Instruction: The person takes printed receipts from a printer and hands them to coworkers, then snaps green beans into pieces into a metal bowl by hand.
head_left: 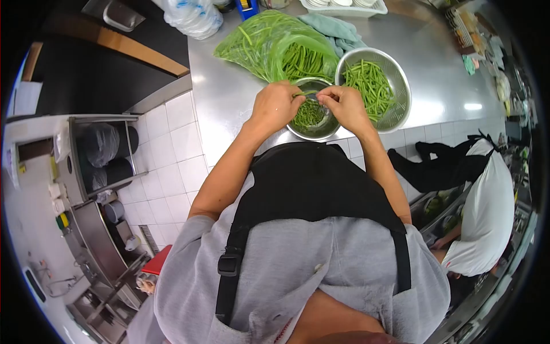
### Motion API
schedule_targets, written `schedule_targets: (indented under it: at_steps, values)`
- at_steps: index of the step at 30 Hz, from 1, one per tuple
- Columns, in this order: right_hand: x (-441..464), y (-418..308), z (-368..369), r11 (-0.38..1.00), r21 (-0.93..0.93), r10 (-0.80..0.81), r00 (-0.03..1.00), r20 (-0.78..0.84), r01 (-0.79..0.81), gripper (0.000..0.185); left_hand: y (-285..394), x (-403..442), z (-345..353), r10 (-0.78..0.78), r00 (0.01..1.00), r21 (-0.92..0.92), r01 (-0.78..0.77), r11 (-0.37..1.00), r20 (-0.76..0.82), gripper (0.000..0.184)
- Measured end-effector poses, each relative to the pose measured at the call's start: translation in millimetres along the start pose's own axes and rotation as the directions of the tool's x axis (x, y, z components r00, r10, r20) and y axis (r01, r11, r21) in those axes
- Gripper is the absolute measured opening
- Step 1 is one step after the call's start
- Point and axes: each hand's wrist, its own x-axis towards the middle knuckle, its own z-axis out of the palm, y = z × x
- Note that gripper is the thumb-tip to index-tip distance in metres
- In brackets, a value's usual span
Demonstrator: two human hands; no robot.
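My left hand and my right hand meet above a small metal bowl near the counter's front edge. Between their fingertips stretches a green bean, pinched at both ends. Short green trimmings lie in the bowl below. Behind my left hand a green plastic bag lies open, with whole green beans inside. To the right of the small bowl stands a perforated metal colander holding many green beans.
A teal cloth lies behind the colander on the steel counter. A white tray and clear plastic bags are at the back. Another person in white bends over at the right.
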Motion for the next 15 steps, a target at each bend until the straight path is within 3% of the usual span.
schedule_targets:
  at_steps: [5, 8, 11, 14, 15]
  values:
    - [-3, -5, 8, 0.997, -0.063, -0.048, 0.998, -0.042, 0.046, 0.018, 1, 0, 0, 0.015, 0.999, 0.076, -0.018, 0.997, 0.044, 0.016]
    - [0, -10, 6, 0.985, -0.160, -0.063, 0.998, 0.012, 0.064, 0.018, 1, -1, 1, 0.031, 0.999, 0.087, -0.033, 0.996, 0.024, 0.015]
    - [5, -2, 9, 0.997, -0.060, -0.044, 0.999, 0.031, 0.045, 0.018, -1, 0, 0, 0.037, 0.999, 0.042, -0.036, 0.998, -0.014, 0.016]
    - [22, 23, 17, 0.988, 0.128, 0.114, 0.957, -0.265, -0.082, 0.016, 4, -3, -9, 0.017, 1.000, -0.062, -0.016, 0.998, 0.021, 0.018]
    - [22, 30, 18, 0.986, 0.155, 0.084, 0.978, -0.192, -0.054, 0.016, 1, -5, -7, -0.058, 0.998, -0.195, 0.054, 0.979, -0.015, 0.019]
